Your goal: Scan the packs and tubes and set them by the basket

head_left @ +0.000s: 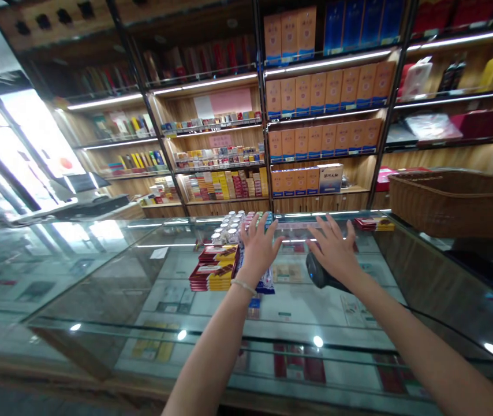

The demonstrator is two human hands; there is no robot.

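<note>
My left hand [258,248], a pale bracelet on its wrist, is spread with nothing in it, over the goods on the glass counter [177,312]. Just left of it lie stacks of red and yellow wrapped bars [215,268]. Small white-lidded jars [228,228] stand in rows behind these. A blue and white packet [266,283] shows partly under my left wrist. My right hand [335,249] is also empty, fingers apart, above a black handheld scanner [316,270] with a small blue light. Whether it touches the scanner I cannot tell; my forearm hides part of it.
A brown woven basket [454,202] stands on the right. More red and yellow packets [374,223] lie near the counter's back edge. A dark cable [437,320] runs along the right. Shelves with orange boxes [322,141] line the wall; a screen device [79,188] stands far left.
</note>
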